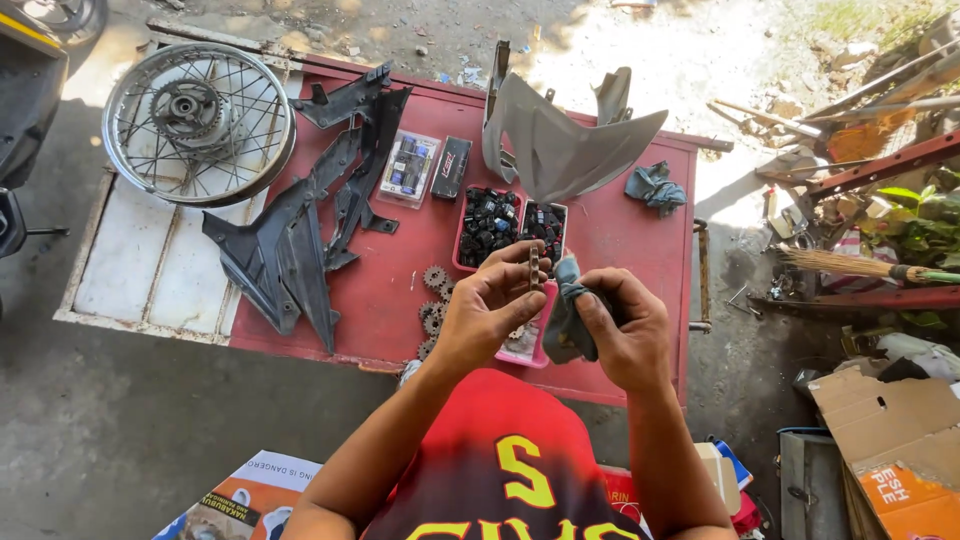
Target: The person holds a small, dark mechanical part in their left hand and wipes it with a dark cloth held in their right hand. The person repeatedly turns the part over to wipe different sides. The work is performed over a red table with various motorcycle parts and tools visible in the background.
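Grey rag [566, 318] bunched in right hand [625, 328]; left hand [490, 300] pinches chain [533, 268], lower length hidden.

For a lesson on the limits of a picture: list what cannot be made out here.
Head view:
- Chain: mostly hidden by left hand and rag.
- Right hand grip: its fingers are buried in the rag.
- Tray: covered by both hands.
- Small parts: too small to tell apart.

A dull metal chain [533, 268], a soft grey cloth [567, 318], matt black plastic panels [290, 240].
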